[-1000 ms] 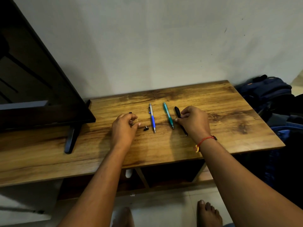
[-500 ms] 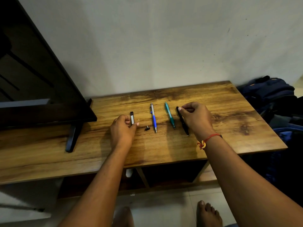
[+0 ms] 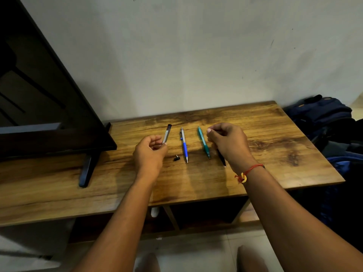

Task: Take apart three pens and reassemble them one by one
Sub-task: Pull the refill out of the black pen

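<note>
As you looked down at the wooden table (image 3: 275,146), your left hand (image 3: 151,154) held up a thin dark pen tube (image 3: 167,134). Your thumb and first fingers pinched its low end, and the tube pointed toward 1 o'clock. A small black pen bit (image 3: 176,158) lay on the table at 3 o'clock from that hand, not touching it. Farther toward 3 o'clock, the blue pen (image 3: 184,147) and then the green pen (image 3: 203,143) lay flat, side by side but apart, tips toward 6 o'clock. Your right hand (image 3: 228,144) was just past the green pen. Its fingers were curled round the black pen (image 3: 221,159), whose tip stuck out under the hand toward 5 o'clock. I could not tell if that pen was off the table. A black TV (image 3: 39,99) stood at 9 o'clock, and dark bags (image 3: 322,118) sat at 3 o'clock.
</note>
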